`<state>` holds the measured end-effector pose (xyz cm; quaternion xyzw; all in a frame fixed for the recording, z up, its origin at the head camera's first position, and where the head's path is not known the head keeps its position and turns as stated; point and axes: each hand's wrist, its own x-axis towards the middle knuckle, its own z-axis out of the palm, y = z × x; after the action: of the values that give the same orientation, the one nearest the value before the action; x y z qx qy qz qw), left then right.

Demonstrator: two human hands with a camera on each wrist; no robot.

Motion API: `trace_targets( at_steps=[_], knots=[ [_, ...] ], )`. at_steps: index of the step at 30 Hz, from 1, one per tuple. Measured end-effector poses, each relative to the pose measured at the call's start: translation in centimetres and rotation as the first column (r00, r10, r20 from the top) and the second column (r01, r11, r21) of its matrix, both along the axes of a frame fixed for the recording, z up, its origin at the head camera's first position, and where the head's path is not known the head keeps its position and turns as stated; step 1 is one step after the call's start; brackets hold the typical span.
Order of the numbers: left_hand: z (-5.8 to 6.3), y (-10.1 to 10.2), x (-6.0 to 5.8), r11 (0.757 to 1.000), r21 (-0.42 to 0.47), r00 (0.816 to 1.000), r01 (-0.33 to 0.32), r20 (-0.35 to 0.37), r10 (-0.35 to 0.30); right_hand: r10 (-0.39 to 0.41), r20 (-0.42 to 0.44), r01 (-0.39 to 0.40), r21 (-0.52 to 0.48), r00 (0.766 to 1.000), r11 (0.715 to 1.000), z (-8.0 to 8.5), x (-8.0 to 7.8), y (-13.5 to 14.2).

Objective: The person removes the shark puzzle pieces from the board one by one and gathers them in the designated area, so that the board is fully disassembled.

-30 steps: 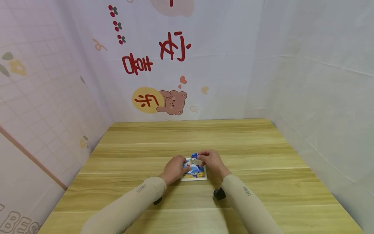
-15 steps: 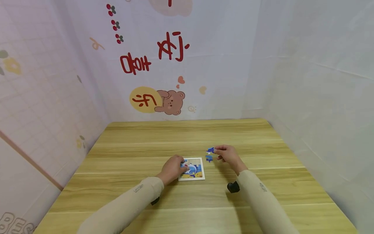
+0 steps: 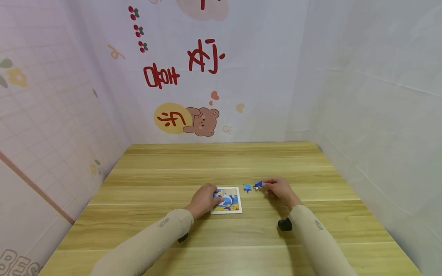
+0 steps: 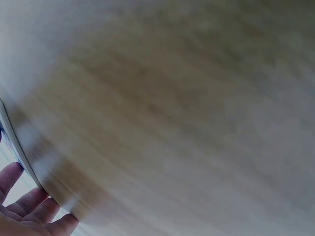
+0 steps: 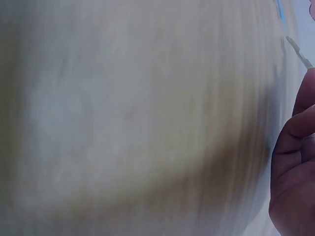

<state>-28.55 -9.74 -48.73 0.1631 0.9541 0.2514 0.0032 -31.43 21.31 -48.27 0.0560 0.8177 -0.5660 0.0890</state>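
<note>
In the head view a small square jigsaw puzzle tray (image 3: 228,212) with a white rim lies on the table, its blue and yellow picture partly filled. A bare patch shows along its far side. My left hand (image 3: 202,200) grips the tray's left edge, thumb over the picture. The left wrist view shows its fingertips (image 4: 61,225) along that edge. To the right of the tray, my right hand (image 3: 279,189) pinches a dark blue puzzle piece (image 3: 258,185) between thumb and fingers. Seen edge-on, the piece (image 5: 298,52) juts from the fingertips in the right wrist view.
A loose light-blue puzzle piece (image 3: 247,188) lies on the table between the tray and the right hand. The wooden table (image 3: 172,161) runs back to a printed cloth wall (image 3: 266,96), with more cloth at both sides.
My right hand has lifted away from the tray and moved right with the dark blue piece, lowering lately. The light-blue piece now shows alone beside the tray. The left hand stays on the tray.
</note>
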Motion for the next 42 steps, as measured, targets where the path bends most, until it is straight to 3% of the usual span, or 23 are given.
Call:
trace_targets(
  at_steps=[22,36,42],
  knots=[
    [0.1,0.0,0.2,1.000,-0.010,1.000,-0.003,-0.017,0.003,0.062,-0.042,-0.051,0.225,0.997,0.973,-0.2,-0.3,1.0],
    [-0.2,0.1,-0.1,1.000,-0.012,1.000,0.003,-0.021,-0.003,0.049,-0.037,-0.039,0.225,0.998,0.973,-0.2,-0.1,0.9],
    [-0.1,0.2,-0.1,1.000,-0.009,1.000,-0.016,-0.007,0.016,0.056,-0.086,-0.036,0.221,0.995,0.975,0.4,-0.1,-0.1]
  ],
)
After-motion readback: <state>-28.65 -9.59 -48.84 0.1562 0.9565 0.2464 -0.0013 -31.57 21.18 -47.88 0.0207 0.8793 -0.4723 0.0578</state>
